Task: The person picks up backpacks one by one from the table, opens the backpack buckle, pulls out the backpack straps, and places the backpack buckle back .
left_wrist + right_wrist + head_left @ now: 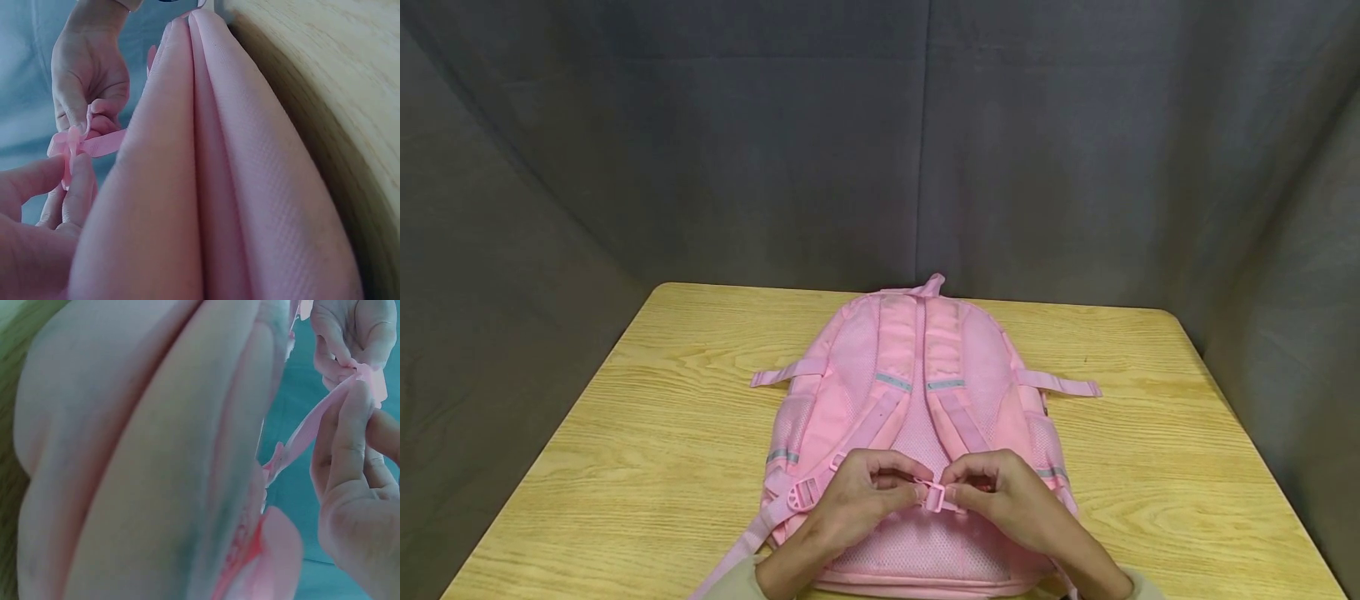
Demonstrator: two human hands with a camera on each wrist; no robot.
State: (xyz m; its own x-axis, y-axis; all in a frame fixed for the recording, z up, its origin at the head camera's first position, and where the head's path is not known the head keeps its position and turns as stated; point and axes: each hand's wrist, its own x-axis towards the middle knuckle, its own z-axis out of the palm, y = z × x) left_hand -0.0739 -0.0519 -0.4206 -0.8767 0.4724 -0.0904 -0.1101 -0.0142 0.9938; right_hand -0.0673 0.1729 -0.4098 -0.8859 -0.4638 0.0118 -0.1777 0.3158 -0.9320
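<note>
While strap-side-up, backpack (919,435) lengthwise, handle (934,285) farthest

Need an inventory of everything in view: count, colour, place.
Backpack: 1, pink, on the table
Shoulder straps: 2, pink/grey, backpack's middle
Top handle: 1, pink, far end
Side tabs: 2, pink, either side
Side pockets: 2, pink mesh, backpack's sides
Strap sliders: 2+, pink, near left
Buckle: 1, pink, over backpack's near half
Webbing: 1 strip, pink, at buckle
Table: 1, yellow wood-grain, under backpack
Curtain: count unclear, dark grey, behind table
Left hand: 1, bare, pinching buckle
Right hand: 1, bare, pinching webbing
Sleeves: 2, beige, at wrists
</note>
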